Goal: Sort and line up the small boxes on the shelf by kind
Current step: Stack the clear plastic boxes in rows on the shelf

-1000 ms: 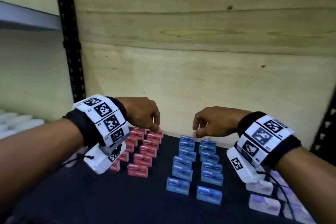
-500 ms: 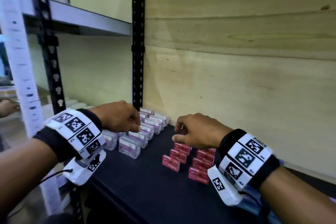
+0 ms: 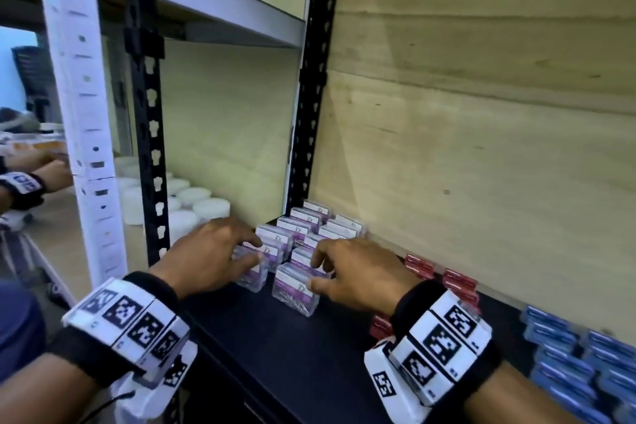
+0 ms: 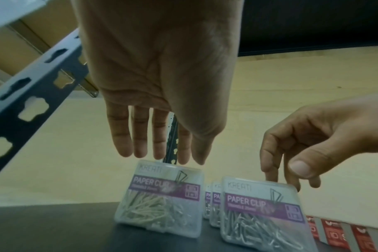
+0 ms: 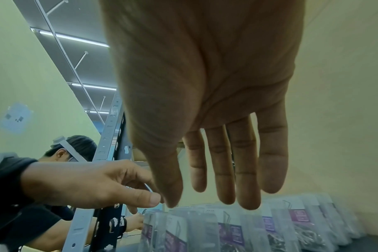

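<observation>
Both hands moved left onto clear paper-clip boxes [image 3: 296, 289], left hand [image 3: 206, 260] and right hand [image 3: 358, 272] grip apart, fingers straight.

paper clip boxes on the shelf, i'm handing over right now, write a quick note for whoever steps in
Left hand: open, fingers at the top of the front-left paper clip box, not gripping.
Right hand: open, fingertips on the top edge of the front-right paper clip box.
Paper clip boxes stand in two rows at the left end of the black shelf; red boxes sit beside them, then blue boxes at the right.
Done: kinds are grouped.
Left: probably only squaring up the two front paper clip boxes.
</observation>
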